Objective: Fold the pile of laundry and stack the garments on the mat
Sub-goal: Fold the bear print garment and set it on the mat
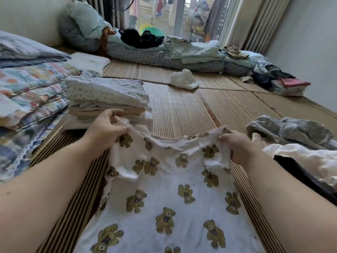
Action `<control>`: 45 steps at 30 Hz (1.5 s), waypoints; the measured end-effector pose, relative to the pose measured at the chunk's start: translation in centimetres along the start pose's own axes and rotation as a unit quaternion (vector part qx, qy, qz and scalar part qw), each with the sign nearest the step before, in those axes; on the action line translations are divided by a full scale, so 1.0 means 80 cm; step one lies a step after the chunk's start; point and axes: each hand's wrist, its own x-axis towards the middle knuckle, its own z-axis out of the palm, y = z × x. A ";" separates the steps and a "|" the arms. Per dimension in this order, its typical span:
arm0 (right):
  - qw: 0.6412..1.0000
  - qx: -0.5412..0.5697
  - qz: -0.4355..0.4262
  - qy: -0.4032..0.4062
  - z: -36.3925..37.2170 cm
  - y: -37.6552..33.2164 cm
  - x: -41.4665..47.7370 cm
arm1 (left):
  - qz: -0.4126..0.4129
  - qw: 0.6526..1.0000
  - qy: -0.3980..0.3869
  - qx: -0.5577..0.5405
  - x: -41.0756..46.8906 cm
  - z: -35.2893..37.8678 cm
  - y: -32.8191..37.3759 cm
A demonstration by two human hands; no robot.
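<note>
Left hand [106,129] and right hand [238,146], fingers [119,129] tight on the shoulders of a bear-print shirt [164,198] on the mat [200,110].

Both your bare forearms come in from the lower corners and converge toward frame centre. Your left hand [106,129] is centre-left, back facing up, fingers curled, with thumb and fingertips pinching the upper left edge of the bear-print shirt [164,196]. Your right hand [238,147] is centre-right, slightly lower in frame, knuckles up, fingers curled under and gripping the shirt's upper right edge. Hands well apart. Right fingertips mostly hidden in fabric.
</note>
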 end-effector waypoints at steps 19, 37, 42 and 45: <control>0.898 -0.425 -0.090 -0.062 -0.069 0.076 -0.173 | 0.145 0.859 -0.392 0.294 -0.180 -0.063 -0.029; 0.841 -0.529 -0.106 -0.032 0.005 0.059 -0.248 | 0.212 0.838 -0.257 0.431 -0.202 -0.062 -0.014; 0.763 -0.638 0.026 -0.102 0.069 0.104 -0.234 | 0.098 0.744 -0.317 0.580 -0.167 -0.050 -0.023; 0.764 -0.634 0.040 -0.110 0.071 0.094 -0.188 | 0.070 0.744 -0.318 0.584 -0.155 -0.051 -0.026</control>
